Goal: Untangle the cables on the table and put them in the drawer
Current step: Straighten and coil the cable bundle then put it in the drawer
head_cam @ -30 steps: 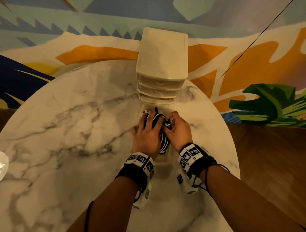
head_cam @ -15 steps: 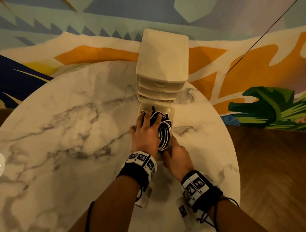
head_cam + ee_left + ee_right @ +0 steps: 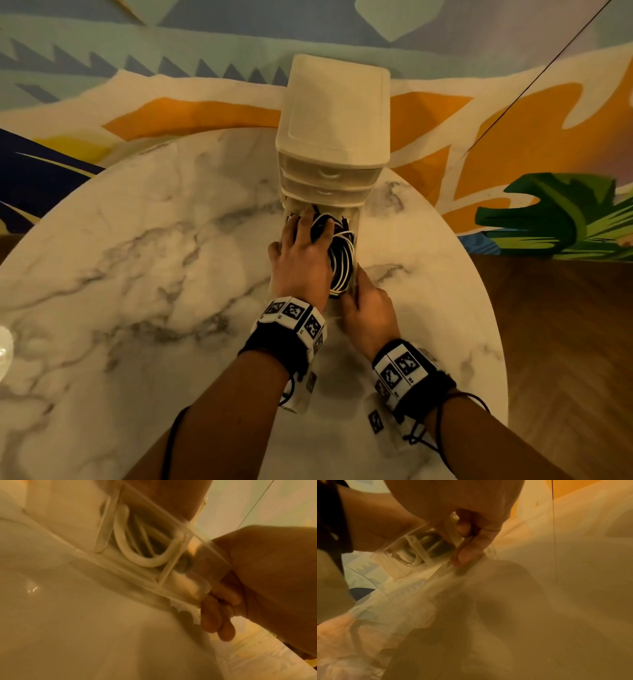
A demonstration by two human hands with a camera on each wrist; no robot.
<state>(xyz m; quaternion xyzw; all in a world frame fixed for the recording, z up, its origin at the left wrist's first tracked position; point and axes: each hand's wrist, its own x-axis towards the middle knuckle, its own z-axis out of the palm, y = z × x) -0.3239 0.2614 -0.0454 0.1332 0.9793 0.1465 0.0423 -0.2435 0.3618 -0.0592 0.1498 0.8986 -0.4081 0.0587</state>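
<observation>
The bottom drawer (image 3: pixel 357 240) of a cream drawer unit (image 3: pixel 334 113) is pulled out toward me and holds a bundle of black and white cables (image 3: pixel 342 260). My left hand (image 3: pixel 301 260) lies flat on the bundle, fingers straight, pressing it down. My right hand (image 3: pixel 370 308) grips the drawer's near front; in the left wrist view its fingers (image 3: pixel 219 615) curl under the clear drawer front (image 3: pixel 202 555). A white cable loop (image 3: pixel 123 545) shows through the plastic. In the right wrist view my fingertips (image 3: pixel 465 553) sit on the drawer front (image 3: pixel 399 555).
The unit stands at the far edge of a round marble table (image 3: pixel 137 274), against a painted wall. Its two upper drawers are closed. A white object (image 3: pixel 3 346) peeks in at the left edge. A thin dark cord (image 3: pixel 534 78) crosses the wall at right. Wooden floor (image 3: pixel 565 342) lies right.
My right hand has left the cable bundle and come back to the drawer's near front. My left hand has stayed pressed on the cables, and the drawer looks slightly further in.
</observation>
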